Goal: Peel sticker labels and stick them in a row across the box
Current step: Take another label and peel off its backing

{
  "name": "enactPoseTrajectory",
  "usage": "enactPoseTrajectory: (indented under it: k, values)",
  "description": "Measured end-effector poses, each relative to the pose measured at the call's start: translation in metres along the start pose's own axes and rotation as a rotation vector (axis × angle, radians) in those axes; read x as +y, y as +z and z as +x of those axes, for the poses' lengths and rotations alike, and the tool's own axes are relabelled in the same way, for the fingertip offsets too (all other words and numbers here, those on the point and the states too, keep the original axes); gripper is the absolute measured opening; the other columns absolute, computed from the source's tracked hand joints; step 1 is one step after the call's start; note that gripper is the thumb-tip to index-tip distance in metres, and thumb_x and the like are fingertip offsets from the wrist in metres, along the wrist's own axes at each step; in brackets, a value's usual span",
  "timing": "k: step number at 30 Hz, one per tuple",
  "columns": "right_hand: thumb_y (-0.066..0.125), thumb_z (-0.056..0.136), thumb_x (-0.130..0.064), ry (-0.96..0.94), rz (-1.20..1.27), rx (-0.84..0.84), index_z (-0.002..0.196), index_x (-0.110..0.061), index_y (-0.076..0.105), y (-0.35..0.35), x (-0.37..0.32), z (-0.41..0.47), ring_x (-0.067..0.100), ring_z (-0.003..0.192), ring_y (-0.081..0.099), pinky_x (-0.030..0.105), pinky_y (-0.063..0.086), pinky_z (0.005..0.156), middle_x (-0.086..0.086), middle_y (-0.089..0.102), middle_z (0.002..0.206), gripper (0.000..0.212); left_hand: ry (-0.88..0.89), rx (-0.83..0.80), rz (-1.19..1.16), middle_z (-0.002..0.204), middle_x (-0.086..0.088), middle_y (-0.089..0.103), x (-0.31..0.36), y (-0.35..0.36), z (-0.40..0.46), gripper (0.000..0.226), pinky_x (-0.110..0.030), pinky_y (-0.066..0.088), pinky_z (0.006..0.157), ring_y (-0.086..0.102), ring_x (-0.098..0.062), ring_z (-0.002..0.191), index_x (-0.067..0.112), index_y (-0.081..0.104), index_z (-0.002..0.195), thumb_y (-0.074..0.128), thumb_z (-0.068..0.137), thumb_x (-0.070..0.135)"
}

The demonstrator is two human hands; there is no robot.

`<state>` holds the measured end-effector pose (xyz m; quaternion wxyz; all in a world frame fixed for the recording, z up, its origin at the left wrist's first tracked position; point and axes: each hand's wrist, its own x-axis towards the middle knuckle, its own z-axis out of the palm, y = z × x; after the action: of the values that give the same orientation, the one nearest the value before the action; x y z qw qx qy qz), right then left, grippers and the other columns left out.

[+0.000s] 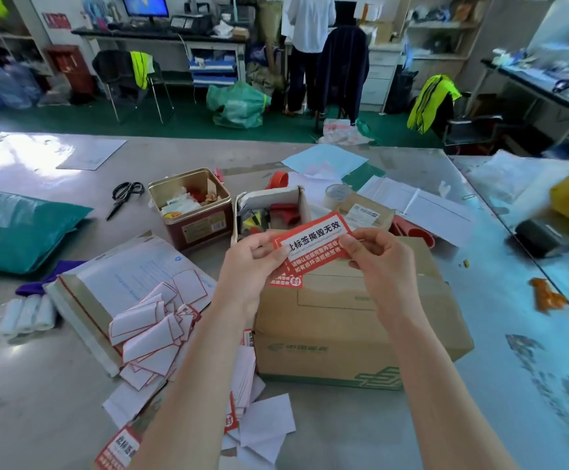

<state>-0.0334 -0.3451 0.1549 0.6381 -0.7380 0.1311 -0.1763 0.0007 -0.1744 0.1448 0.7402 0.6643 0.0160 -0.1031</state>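
— Both hands' grip? Left hand (247,266) and right hand (383,257) each pinch an end of the red label (313,242), above the cardboard box (354,330).

— Its lie?

— Long axis left-right, right end tilted up; thumbs cover the end characters.

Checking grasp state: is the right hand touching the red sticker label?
Touching. The head view shows the right hand pinching the right end of the red sticker label, thumb over its face, held above the cardboard box.

One box (354,320), one tin (193,212), one scissors (123,198).
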Motion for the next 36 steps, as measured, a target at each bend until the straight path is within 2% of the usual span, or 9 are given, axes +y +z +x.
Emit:
enactPoseTrajectory:
  k: [5, 8, 12, 16, 20, 26, 29, 32, 36]
  values:
    - [0.064, 0.087, -0.022, 0.052, 0.009, -0.057, 0.085, -0.020, 0.064, -0.015, 0.004, 0.004, 0.015, 0.083, 0.069, 0.028, 0.054, 0.071, 0.002, 0.075, 0.088, 0.003, 0.059, 0.063, 0.142, 0.094, -0.002, 0.073, 0.004, 0.012, 0.000, 0.013, -0.033, 0.059, 0.074, 0.071, -0.016, 0.084, 0.020, 0.064, 0.097, 0.066, 0.085, 0.017]
    - [0.068, 0.084, -0.023, 0.052, 0.032, -0.063, 0.086, -0.021, 0.065, -0.020, 0.003, 0.004, 0.008, 0.075, 0.064, 0.020, 0.048, 0.064, 0.000, 0.074, 0.085, 0.004, 0.084, 0.067, 0.195, 0.093, -0.001, 0.073, 0.006, 0.016, -0.002, 0.015, -0.035, 0.059, 0.075, 0.071, -0.018, 0.083, 0.018, 0.064, 0.099, 0.067, 0.085, 0.019]
    - [0.069, 0.083, -0.015, 0.039, 0.072, -0.076, 0.081, -0.020, 0.068, -0.023, 0.003, 0.004, -0.005, 0.061, 0.061, 0.009, 0.045, 0.058, -0.007, 0.072, 0.071, 0.005, 0.112, 0.094, 0.220, 0.093, -0.001, 0.072, 0.009, 0.015, -0.004, 0.011, -0.037, 0.059, 0.075, 0.071, -0.017, 0.082, 0.022, 0.063, 0.094, 0.068, 0.083, 0.022]
    - [0.069, 0.083, -0.016, 0.046, 0.054, -0.082, 0.080, -0.018, 0.070, -0.019, 0.007, 0.004, 0.000, 0.066, 0.064, 0.019, 0.050, 0.070, -0.006, 0.073, 0.072, 0.004, 0.131, 0.109, 0.241, 0.099, -0.001, 0.072, 0.011, 0.010, -0.005, 0.024, -0.033, 0.060, 0.072, 0.072, -0.015, 0.081, 0.020, 0.061, 0.108, 0.066, 0.085, 0.025]
    - [0.068, 0.085, -0.020, 0.058, 0.013, -0.086, 0.082, -0.015, 0.070, -0.009, 0.006, 0.007, 0.010, 0.075, 0.068, 0.029, 0.053, 0.076, 0.000, 0.074, 0.079, 0.006, 0.150, 0.084, 0.182, 0.098, -0.002, 0.069, 0.015, 0.004, -0.004, 0.034, -0.031, 0.060, 0.068, 0.071, -0.014, 0.082, 0.027, 0.050, 0.122, 0.060, 0.090, 0.020]
    - [0.066, 0.086, -0.018, 0.061, 0.029, -0.055, 0.084, -0.013, 0.067, -0.001, 0.006, 0.009, 0.008, 0.073, 0.069, 0.033, 0.055, 0.080, 0.000, 0.074, 0.082, 0.005, 0.140, 0.043, 0.148, 0.098, -0.001, 0.069, 0.011, -0.004, -0.002, 0.024, -0.016, 0.054, 0.058, 0.070, -0.004, 0.078, 0.022, 0.060, 0.113, 0.058, 0.090, 0.018]
    - [0.065, 0.086, -0.017, 0.045, 0.027, -0.073, 0.086, -0.012, 0.066, 0.007, 0.006, 0.005, 0.011, 0.077, 0.070, 0.033, 0.056, 0.081, 0.002, 0.074, 0.084, 0.005, 0.096, 0.059, 0.105, 0.098, -0.004, 0.072, 0.011, -0.013, -0.001, 0.026, -0.022, 0.057, 0.065, 0.071, -0.011, 0.082, 0.015, 0.063, 0.114, 0.060, 0.088, 0.021]
    - [0.065, 0.086, -0.016, 0.033, 0.038, -0.071, 0.083, -0.019, 0.064, 0.011, 0.005, 0.001, 0.008, 0.073, 0.069, 0.032, 0.055, 0.078, -0.001, 0.073, 0.079, 0.005, 0.066, -0.006, 0.088, 0.099, -0.004, 0.073, 0.011, -0.019, -0.001, 0.021, -0.030, 0.057, 0.078, 0.071, -0.015, 0.088, 0.018, 0.066, 0.107, 0.060, 0.087, 0.024]
    - [0.064, 0.087, -0.014, 0.018, 0.010, -0.075, 0.083, -0.021, 0.062, 0.013, 0.006, -0.002, 0.003, 0.067, 0.067, 0.025, 0.054, 0.071, -0.003, 0.072, 0.077, 0.009, 0.071, -0.047, 0.087, 0.090, 0.001, 0.074, 0.012, -0.023, -0.003, 0.013, -0.024, 0.057, 0.075, 0.071, -0.012, 0.084, 0.020, 0.069, 0.095, 0.060, 0.087, 0.024]
